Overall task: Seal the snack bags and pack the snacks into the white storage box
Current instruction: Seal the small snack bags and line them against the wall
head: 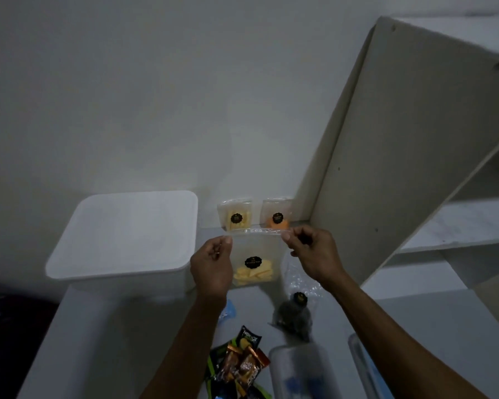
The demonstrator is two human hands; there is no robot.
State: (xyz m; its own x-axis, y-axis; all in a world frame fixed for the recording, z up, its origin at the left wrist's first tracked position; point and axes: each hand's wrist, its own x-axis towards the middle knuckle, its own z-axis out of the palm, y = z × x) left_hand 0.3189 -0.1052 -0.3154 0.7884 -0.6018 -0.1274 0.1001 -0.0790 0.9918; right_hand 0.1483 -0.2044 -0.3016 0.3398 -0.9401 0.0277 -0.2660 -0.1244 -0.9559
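Above table, both hands pinching snack bag top corners, L & R.

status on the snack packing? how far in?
Early. Nothing visibly packed: the white storage box sits lid-on. In hand: left hand and right hand pinch the top corners of a clear bag of yellow snacks, apparently sealing it. Left: two bags by the wall, a dark-contents bag and loose wrapped snacks; their seals can't be judged.
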